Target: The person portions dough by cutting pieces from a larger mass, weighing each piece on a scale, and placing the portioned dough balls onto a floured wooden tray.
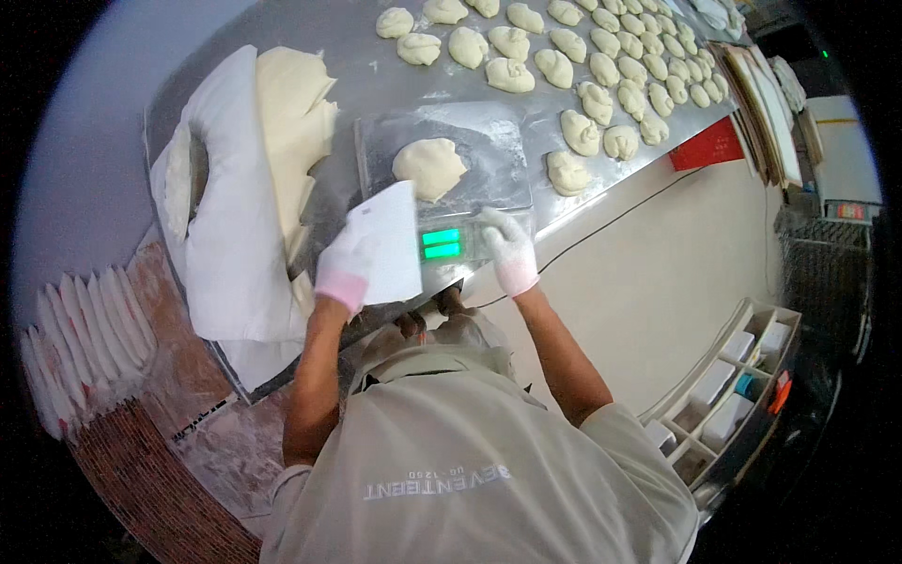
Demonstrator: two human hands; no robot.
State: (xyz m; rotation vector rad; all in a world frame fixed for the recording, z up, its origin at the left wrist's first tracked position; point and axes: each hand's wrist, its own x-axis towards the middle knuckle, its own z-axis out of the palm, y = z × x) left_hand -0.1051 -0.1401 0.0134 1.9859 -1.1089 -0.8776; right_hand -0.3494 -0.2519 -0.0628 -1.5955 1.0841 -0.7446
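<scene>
1. A white scraper (396, 246) is grasped by the left hand (346, 263); the right hand's (510, 249) fingers are bent at the scale's (496, 188) near right corner, their grip indeterminable.
2. A dough piece (429, 167) is borne on the scale.
3. Weighing is judged in hand; trimming, or transfer to the portioned pieces (508, 75), would seemingly be called for next.

Beige floor (648, 254) right of centre; metal worktable (362, 70) across upper centre; compartmented organizer (749, 420) lower right.
</scene>
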